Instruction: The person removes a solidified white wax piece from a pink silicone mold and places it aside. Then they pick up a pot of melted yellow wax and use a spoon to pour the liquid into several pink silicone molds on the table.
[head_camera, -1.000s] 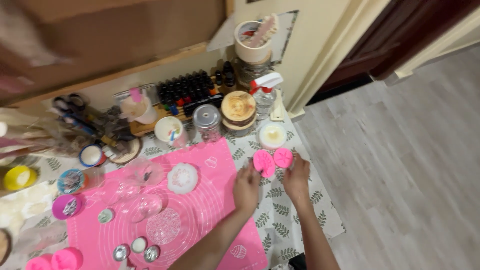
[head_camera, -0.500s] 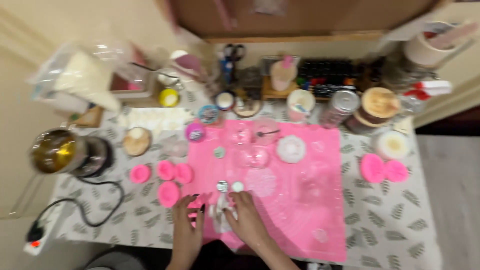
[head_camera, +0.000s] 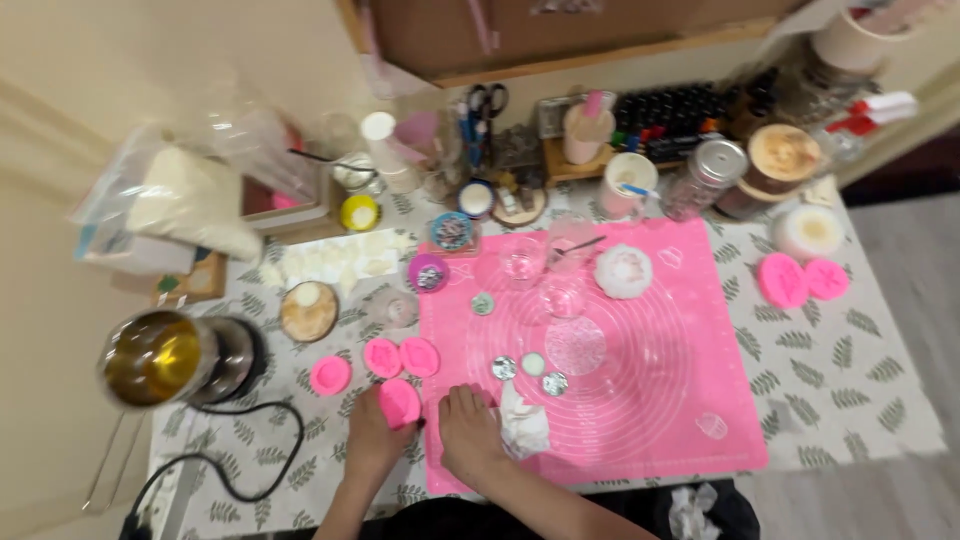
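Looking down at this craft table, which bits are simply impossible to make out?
- Left hand: its palm covers part of a pink mould, so the grip is unclear.
- Right hand: rests by a crumpled white tissue; whether it pinches it is hidden.
- Metal pot: glare hides the contents.
- Bottle rack: blurred, labels too small.
- Cup: cut by the top edge.
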